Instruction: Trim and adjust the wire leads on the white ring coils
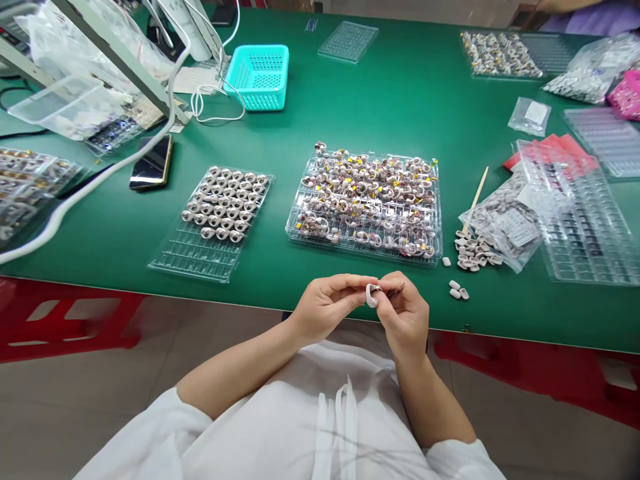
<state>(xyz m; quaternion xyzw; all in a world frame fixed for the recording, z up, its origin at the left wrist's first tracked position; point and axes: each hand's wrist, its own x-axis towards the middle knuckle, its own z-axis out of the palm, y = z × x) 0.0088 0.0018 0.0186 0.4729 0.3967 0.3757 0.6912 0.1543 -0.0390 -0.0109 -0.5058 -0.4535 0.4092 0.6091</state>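
Observation:
Both hands meet just over the table's front edge around one small curved, off-white plastic shell (371,295). My left hand (327,303) pinches the shell from the left between thumb and fingertips. My right hand (404,310) grips its right side, with thin dark wires or leads showing at the fingers. Beyond them sits a clear tray (365,250) full of similar white pieces with coloured wires and yellow bits. To its left, a smaller clear tray (195,250) holds rows of white shells in its upper part. Loose small pale caps (475,252) lie right of my hands.
A plastic bag of parts (513,227), a thin wooden stick (479,193) and an overhanging clear tray (595,227) lie right. A phone (151,162), a white cable (100,183) and a turquoise basket (259,100) are left. Another person's arm (565,5) shows at the far right.

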